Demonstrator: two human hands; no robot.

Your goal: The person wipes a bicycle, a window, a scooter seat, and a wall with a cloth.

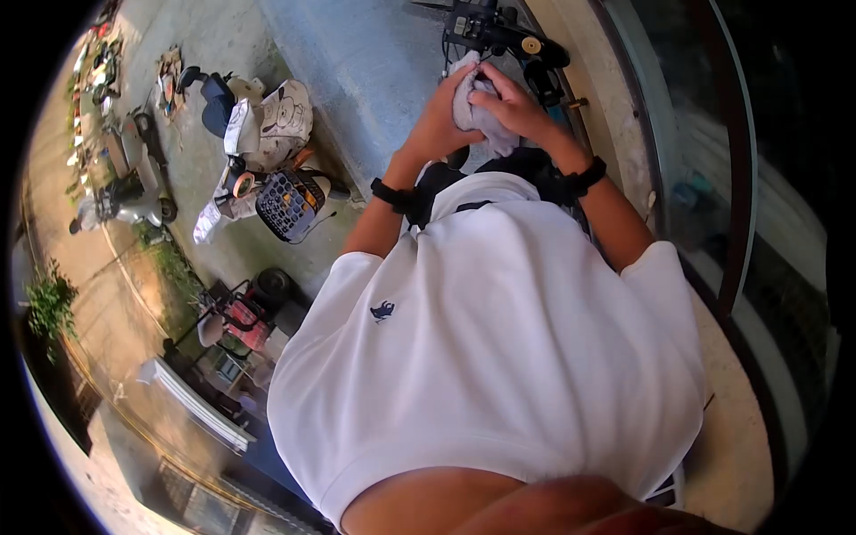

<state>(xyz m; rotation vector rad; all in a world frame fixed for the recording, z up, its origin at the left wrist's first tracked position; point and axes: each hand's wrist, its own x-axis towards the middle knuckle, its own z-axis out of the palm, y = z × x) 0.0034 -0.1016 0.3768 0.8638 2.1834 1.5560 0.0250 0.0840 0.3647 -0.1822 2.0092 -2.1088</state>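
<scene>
Both hands are together in front of my waist, on a crumpled light grey cloth point(501, 143). My left hand point(439, 118) is wrapped round the cloth's left side. My right hand point(517, 107) grips it from the right, with thumb and fingers pressing into the folds. Part of the cloth bunches up above the fingers, and the rest hangs below them. Just beyond the hands is a black handlebar assembly point(486, 31) with cables and a round gold-coloured piece. Whether the cloth touches it, I cannot tell.
To the left stands a white scooter point(281, 120) with a dark basket point(290, 205). Another scooter point(138, 165) is parked farther left. A red and black cart-like vehicle point(245, 321) stands at lower left. A glass door frame point(736, 160) runs along the right.
</scene>
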